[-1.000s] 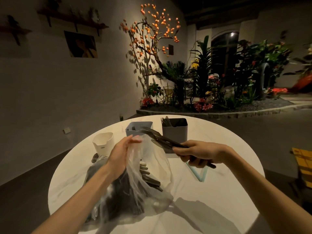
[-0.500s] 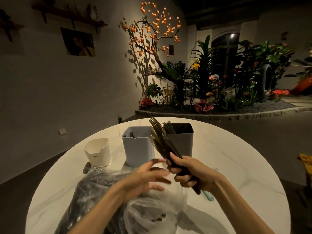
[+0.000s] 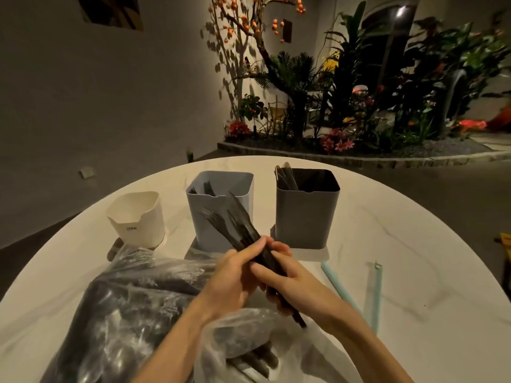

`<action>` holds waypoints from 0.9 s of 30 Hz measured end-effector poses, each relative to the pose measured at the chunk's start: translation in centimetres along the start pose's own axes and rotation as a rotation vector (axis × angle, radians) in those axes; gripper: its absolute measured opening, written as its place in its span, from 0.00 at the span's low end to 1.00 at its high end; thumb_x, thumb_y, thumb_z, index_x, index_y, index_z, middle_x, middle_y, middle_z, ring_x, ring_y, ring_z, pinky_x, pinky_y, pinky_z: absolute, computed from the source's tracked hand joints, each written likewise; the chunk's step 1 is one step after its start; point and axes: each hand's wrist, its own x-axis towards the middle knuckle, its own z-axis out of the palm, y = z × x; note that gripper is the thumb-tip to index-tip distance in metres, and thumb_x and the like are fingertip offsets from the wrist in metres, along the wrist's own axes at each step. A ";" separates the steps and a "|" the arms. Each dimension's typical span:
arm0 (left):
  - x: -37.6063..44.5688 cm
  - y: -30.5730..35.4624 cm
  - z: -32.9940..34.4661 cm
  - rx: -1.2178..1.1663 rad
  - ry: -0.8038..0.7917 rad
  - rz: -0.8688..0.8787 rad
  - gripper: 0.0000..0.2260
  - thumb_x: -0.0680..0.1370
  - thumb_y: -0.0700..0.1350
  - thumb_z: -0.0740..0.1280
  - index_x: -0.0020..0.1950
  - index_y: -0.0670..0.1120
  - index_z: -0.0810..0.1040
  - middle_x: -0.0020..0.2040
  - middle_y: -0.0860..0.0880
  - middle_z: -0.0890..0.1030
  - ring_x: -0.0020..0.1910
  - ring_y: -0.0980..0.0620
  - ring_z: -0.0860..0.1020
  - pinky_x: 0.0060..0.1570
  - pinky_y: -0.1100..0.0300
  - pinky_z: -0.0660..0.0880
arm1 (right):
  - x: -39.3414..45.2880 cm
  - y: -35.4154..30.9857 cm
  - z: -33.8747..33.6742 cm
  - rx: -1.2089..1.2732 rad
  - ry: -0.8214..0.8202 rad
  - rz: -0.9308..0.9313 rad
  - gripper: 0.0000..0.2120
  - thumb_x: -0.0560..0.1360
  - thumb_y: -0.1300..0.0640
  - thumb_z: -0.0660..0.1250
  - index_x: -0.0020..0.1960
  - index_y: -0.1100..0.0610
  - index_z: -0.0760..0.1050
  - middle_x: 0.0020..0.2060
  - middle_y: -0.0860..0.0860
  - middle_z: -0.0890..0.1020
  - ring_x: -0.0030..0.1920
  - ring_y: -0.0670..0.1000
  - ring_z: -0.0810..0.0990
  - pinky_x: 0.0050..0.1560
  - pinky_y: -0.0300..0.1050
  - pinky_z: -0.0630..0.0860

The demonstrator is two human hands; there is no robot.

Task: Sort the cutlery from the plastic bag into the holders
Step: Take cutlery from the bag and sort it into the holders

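- The tabletop (image 3: 401,244) is round and white, with faint grey veins like marble.
- A clear plastic bag (image 3: 132,305) lies on the near left part of the tabletop, crumpled, with dark cutlery visible inside it. It reaches under both forearms.
- Three holders stand in a row at the far side. The dark grey holder (image 3: 307,214) is on the right and has some cutlery leaning in its left back corner. The blue holder (image 3: 218,208) is in the middle, with a few dark pieces inside. The white holder (image 3: 137,219) is on the left and is the lowest of the three; what is inside it I cannot tell.
- The left hand (image 3: 235,277) is above the bag, in front of the blue holder. Its fingers are curled over the bundle and touch it from the left side.
- The right hand (image 3: 287,280) is just beside the left hand and touches it. Its fingers are wrapped around the handles of the bundle.
- The bundle (image 3: 235,228) of dark cutlery is held between both hands. It points up and to the left, and its tips are in front of the blue holder. Fork tines are visible at the top; the handle ends come out below the right hand.
- Two light green straws (image 3: 376,294) lie on the tabletop to the right of the hands, apart from them.
- The white holder has a small dark label on its front, too small to read.
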 end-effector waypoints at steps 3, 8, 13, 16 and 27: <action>0.0 0.1 0.1 0.020 -0.021 0.047 0.13 0.81 0.45 0.63 0.59 0.36 0.77 0.57 0.33 0.81 0.54 0.42 0.82 0.49 0.55 0.80 | 0.2 0.5 -0.1 0.063 0.023 -0.015 0.15 0.80 0.43 0.63 0.62 0.28 0.63 0.39 0.48 0.78 0.34 0.41 0.75 0.35 0.37 0.72; -0.3 0.6 0.1 0.078 -0.025 0.127 0.14 0.80 0.47 0.64 0.58 0.38 0.77 0.51 0.36 0.84 0.57 0.41 0.83 0.48 0.57 0.81 | 0.2 0.8 1.3 0.176 0.061 -0.095 0.19 0.81 0.42 0.59 0.71 0.40 0.68 0.40 0.47 0.80 0.39 0.44 0.78 0.41 0.38 0.74; -0.1 1.3 1.2 0.254 -0.026 0.180 0.15 0.83 0.48 0.60 0.64 0.43 0.79 0.58 0.41 0.84 0.60 0.45 0.82 0.61 0.51 0.77 | 0.2 0.6 1.9 0.302 0.180 -0.088 0.13 0.82 0.43 0.57 0.63 0.34 0.72 0.53 0.31 0.83 0.55 0.34 0.80 0.49 0.30 0.76; 0.0 1.3 1.8 0.328 -0.020 0.156 0.16 0.84 0.51 0.59 0.59 0.47 0.84 0.58 0.45 0.85 0.62 0.48 0.81 0.67 0.46 0.72 | 0.1 0.1 1.2 0.361 0.179 -0.013 0.12 0.80 0.38 0.56 0.60 0.33 0.73 0.54 0.32 0.82 0.59 0.35 0.79 0.52 0.30 0.76; 0.8 0.6 1.7 0.255 -0.030 0.080 0.15 0.84 0.49 0.59 0.63 0.46 0.82 0.60 0.43 0.84 0.61 0.44 0.82 0.68 0.40 0.71 | 0.0 0.6 -1.1 0.457 0.138 0.044 0.16 0.79 0.49 0.65 0.63 0.54 0.78 0.56 0.49 0.85 0.59 0.49 0.83 0.62 0.46 0.78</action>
